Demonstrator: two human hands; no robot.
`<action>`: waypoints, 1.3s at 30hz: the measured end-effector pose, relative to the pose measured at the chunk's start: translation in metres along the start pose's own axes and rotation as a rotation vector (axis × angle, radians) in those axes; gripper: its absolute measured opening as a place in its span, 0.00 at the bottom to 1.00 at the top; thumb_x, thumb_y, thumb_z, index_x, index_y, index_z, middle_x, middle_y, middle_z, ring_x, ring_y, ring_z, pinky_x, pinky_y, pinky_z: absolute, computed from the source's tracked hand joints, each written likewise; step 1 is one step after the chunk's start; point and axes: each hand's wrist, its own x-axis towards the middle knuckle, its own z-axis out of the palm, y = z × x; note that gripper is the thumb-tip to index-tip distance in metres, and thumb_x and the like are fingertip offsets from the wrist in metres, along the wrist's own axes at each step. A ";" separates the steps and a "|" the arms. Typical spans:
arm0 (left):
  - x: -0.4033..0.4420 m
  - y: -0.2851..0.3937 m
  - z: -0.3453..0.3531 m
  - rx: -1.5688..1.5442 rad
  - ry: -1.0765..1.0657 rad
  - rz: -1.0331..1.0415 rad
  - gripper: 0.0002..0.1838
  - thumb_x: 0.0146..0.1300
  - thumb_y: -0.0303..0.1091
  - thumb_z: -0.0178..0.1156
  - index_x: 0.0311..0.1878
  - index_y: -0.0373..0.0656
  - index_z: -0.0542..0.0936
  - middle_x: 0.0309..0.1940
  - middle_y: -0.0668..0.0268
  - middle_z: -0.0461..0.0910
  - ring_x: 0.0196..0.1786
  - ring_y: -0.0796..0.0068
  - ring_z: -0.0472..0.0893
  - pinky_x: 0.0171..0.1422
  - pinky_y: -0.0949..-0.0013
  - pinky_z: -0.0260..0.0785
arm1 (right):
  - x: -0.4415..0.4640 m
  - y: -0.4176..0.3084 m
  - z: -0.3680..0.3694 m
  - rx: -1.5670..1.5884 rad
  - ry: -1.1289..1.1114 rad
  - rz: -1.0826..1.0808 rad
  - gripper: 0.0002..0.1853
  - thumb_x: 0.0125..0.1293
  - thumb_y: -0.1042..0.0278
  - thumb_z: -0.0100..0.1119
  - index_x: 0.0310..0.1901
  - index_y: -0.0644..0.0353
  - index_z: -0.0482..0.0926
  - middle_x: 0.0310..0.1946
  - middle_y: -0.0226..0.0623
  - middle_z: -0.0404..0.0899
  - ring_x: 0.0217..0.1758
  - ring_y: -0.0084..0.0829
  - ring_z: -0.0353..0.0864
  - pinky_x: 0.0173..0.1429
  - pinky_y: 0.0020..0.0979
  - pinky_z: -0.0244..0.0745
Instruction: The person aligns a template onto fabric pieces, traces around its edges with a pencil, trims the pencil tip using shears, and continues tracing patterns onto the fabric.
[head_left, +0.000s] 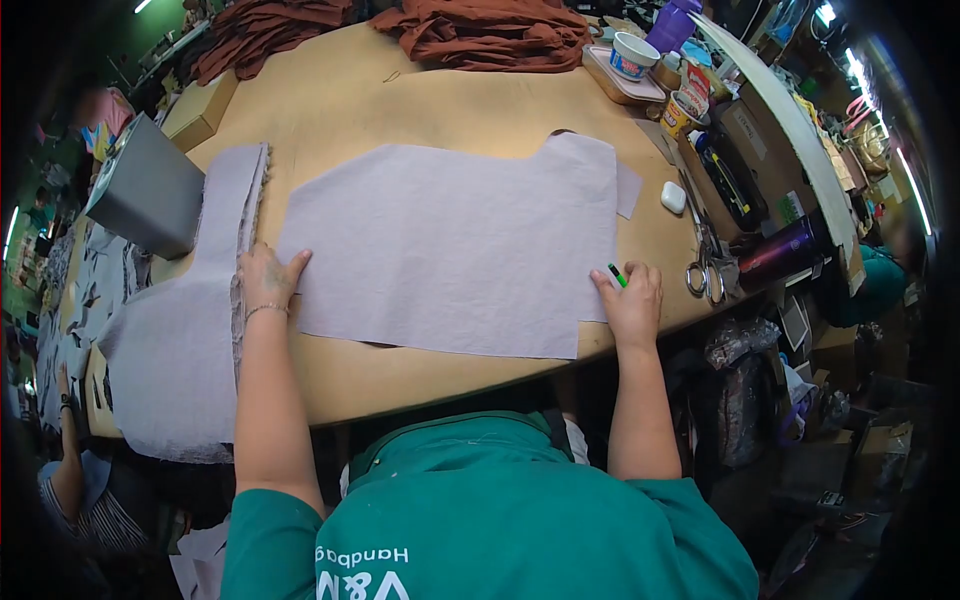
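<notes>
A flat cut piece of pale lilac-grey fabric (450, 250) lies across the table in front of me, with slivers of something dark brown peeking out at its edges. My left hand (268, 278) is open, its thumb near the left edge of this piece and its fingers on the frayed edge of a stack of matching fabric (170, 340). At the right edge, my right hand (632, 308) holds a green pen (618, 276) between thumb and fingers. A smaller scrap of the same fabric (628, 190) shows from under the piece's upper right side.
A grey metal block (148, 190) stands on the fabric stack. Scissors (706, 265), a white case (673, 197), a purple tumbler (785, 250) and a cardboard box (725, 165) line the right side. Rust-brown fabric piles (485, 35) lie at the back. Another person's arm (68, 430) is at far left.
</notes>
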 end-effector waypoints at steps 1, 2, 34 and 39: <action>0.006 0.001 0.003 -0.065 -0.077 -0.014 0.29 0.44 0.47 0.65 0.41 0.31 0.72 0.39 0.46 0.74 0.45 0.52 0.74 0.50 0.59 0.65 | -0.001 0.002 -0.002 0.017 -0.029 0.003 0.20 0.45 0.60 0.66 0.32 0.68 0.73 0.34 0.47 0.70 0.41 0.47 0.70 0.47 0.39 0.65; 0.014 0.000 0.007 -0.130 -0.154 -0.027 0.28 0.45 0.47 0.64 0.41 0.31 0.72 0.39 0.46 0.75 0.44 0.52 0.75 0.50 0.59 0.65 | -0.002 0.003 -0.002 0.012 -0.075 0.002 0.19 0.46 0.61 0.65 0.32 0.67 0.73 0.34 0.48 0.70 0.41 0.47 0.70 0.47 0.40 0.65; 0.159 -0.014 -0.193 -1.683 -0.005 0.171 0.14 0.55 0.33 0.55 0.44 0.37 0.72 0.39 0.64 0.77 0.37 0.72 0.77 0.44 0.68 0.71 | 0.219 -0.131 -0.133 1.220 -0.053 -0.140 0.19 0.50 0.78 0.61 0.45 0.66 0.68 0.34 0.41 0.74 0.32 0.29 0.78 0.26 0.26 0.75; 0.073 -0.021 -0.090 -1.825 -0.335 -0.112 0.18 0.53 0.30 0.57 0.48 0.35 0.70 0.41 0.60 0.76 0.41 0.68 0.77 0.46 0.66 0.71 | 0.153 -0.068 -0.054 1.241 -0.323 0.112 0.24 0.45 0.80 0.64 0.46 0.64 0.67 0.34 0.41 0.76 0.35 0.30 0.78 0.37 0.30 0.75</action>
